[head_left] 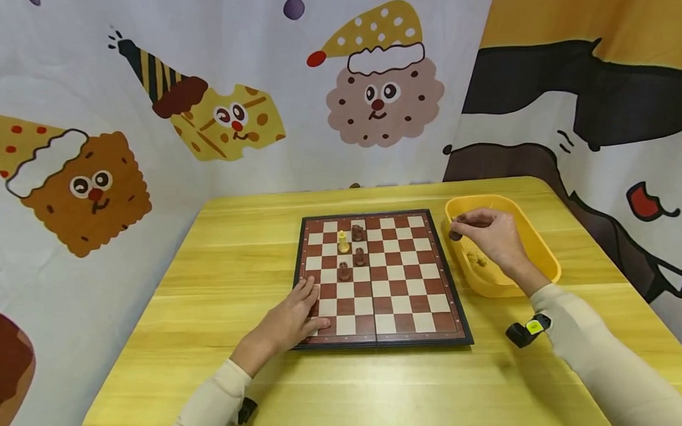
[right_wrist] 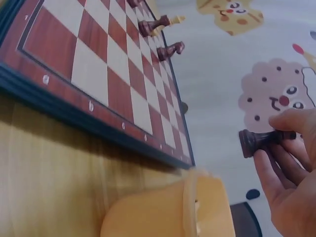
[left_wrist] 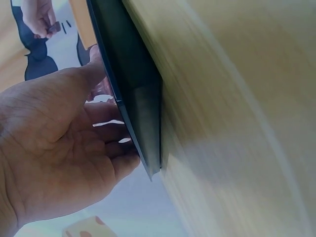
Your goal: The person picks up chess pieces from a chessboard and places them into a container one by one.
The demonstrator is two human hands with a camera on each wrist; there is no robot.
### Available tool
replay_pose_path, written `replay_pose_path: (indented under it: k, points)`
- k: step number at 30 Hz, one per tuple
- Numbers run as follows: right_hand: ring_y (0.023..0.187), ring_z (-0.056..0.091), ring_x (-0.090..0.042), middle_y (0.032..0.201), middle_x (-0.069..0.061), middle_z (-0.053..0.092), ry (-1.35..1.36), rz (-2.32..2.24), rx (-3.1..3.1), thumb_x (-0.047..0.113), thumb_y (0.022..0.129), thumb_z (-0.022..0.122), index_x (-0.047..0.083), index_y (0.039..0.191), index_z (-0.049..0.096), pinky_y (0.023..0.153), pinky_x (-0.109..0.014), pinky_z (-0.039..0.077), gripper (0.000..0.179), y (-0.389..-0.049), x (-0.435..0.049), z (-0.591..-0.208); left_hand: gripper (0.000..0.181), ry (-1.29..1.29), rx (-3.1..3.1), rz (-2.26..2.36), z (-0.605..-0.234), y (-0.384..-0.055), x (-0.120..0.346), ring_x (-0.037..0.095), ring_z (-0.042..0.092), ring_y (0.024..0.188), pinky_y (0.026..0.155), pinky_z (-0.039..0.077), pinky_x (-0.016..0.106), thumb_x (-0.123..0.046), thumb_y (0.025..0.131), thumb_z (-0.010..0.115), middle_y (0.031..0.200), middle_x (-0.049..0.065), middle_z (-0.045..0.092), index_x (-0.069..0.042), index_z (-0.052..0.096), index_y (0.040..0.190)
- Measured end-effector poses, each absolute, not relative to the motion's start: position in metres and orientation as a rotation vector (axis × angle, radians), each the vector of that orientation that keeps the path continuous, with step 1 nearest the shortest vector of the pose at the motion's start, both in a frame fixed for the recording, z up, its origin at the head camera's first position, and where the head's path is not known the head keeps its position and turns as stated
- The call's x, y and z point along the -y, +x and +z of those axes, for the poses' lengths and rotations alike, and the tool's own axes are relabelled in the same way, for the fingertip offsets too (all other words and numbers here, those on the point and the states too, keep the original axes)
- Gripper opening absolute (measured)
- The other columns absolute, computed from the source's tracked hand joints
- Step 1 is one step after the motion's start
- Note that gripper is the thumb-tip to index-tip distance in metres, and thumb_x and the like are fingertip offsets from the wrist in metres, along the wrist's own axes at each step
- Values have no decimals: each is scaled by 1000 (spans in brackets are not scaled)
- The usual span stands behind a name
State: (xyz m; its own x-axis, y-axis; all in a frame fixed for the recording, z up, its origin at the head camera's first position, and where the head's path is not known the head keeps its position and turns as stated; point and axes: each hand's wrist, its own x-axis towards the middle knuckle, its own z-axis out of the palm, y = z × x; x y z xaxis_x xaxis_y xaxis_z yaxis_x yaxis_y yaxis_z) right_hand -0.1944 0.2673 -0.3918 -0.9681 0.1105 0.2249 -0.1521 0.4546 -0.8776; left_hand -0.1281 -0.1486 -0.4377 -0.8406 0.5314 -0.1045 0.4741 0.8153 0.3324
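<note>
A folding chessboard (head_left: 402, 307) with brown and cream squares lies on the table. My left hand (head_left: 286, 320) rests on its left edge, fingers spread over the border squares. Upright on the board stand a pale yellow chess piece (head_left: 343, 243), a dark brown knight (right_wrist: 170, 51) behind it and two more dark brown pieces (head_left: 360, 258) nearer to me. Above the yellow plastic basin (head_left: 495, 290), my right hand (head_left: 497, 236) pinches a dark brown chess piece (right_wrist: 253, 142) between thumb and fingers. The piece is tilted on its side with its round base outward; its top is partly hidden by the fingers.
Several pale yellow pieces (head_left: 479, 259) lie in the basin, which stands close to the board's right side. The light wooden table (head_left: 383, 389) carries both. A curtain (head_left: 241, 27) printed with cartoon biscuits and cheese hangs behind the table and along its sides.
</note>
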Motion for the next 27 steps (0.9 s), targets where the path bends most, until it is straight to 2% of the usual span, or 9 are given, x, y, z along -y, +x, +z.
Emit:
replay_pose_path:
  k: [4, 12, 16, 19, 23, 27]
  points:
    - [79, 70, -4, 93, 1, 76, 21, 1529, 2363, 19, 91, 81, -7, 108, 73, 75, -13, 53, 32, -193, -281, -395, 76, 799, -2823, 445, -437, -129, 149, 43, 20, 149, 117, 28, 52, -41, 101, 62, 160, 29, 25, 11, 39, 151]
    - [78, 71, -2, 97, -3, 76, 13, 1510, 2362, 15, 93, 78, -8, 112, 72, 76, -11, 52, 31, -193, -299, -404, 76, 807, -2814, 428, -439, -130, 147, 43, 20, 149, 117, 28, 52, -42, 101, 62, 161, 28, 25, 10, 38, 152]
    - [81, 68, 2, 103, -12, 75, 7, 1430, 2455, 20, 94, 77, -7, 114, 71, 75, -9, 51, 34, -194, -303, -407, 76, 814, -2807, 429, -439, -130, 147, 43, 20, 149, 116, 29, 53, -42, 102, 61, 161, 29, 24, 10, 37, 152]
    - [96, 70, -15, 116, -23, 70, 39, 1382, 2560, 26, 94, 77, -8, 121, 67, 75, -8, 48, 44, -196, -304, -410, 76, 805, -2806, 429, -440, -128, 147, 43, 20, 149, 116, 30, 53, -42, 102, 61, 161, 29, 23, 10, 37, 152]
    - [118, 60, -39, 127, -27, 63, 36, 1384, 2633, 36, 97, 72, -9, 132, 59, 80, -10, 45, 58, -196, -304, -410, 76, 799, -2810, 423, -440, -127, 147, 42, 20, 149, 116, 30, 52, -42, 103, 60, 161, 28, 23, 10, 37, 152]
    - [117, 58, -33, 128, -24, 62, 9, 1406, 2611, 45, 103, 59, -6, 134, 58, 83, -18, 46, 60, -196, -305, -406, 76, 806, -2813, 417, -438, -128, 146, 43, 20, 149, 116, 30, 52, -42, 102, 60, 161, 29, 23, 11, 37, 152]
